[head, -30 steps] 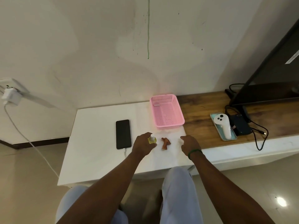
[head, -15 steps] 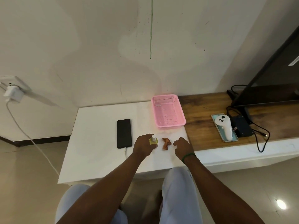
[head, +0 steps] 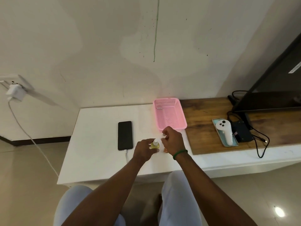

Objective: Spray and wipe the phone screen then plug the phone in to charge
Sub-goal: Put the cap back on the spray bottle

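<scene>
White table (head: pixel 97 160), black phone (head: pixel 125 135) flat, pink basket (head: pixel 166 103)

- Left hand (head: pixel 144 150) curls round the bottle (head: pixel 154 145), with the nozzle standing clear above the grip.
- Right hand (head: pixel 173 141) is just beside the left, fingers curled, its fingertips pinching a pale piece (head: pixel 164 135) just beyond the left grip.
- Both forearms are bare and reach forward, converging at the hands.
- A green band (head: pixel 180 154) circles the right wrist.

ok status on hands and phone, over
Left hand grips spray bottle; right hand pinches small pale cap beside it. Phone flat, screen up, untouched, cable at its near end. Nothing blocks the phone.
</scene>
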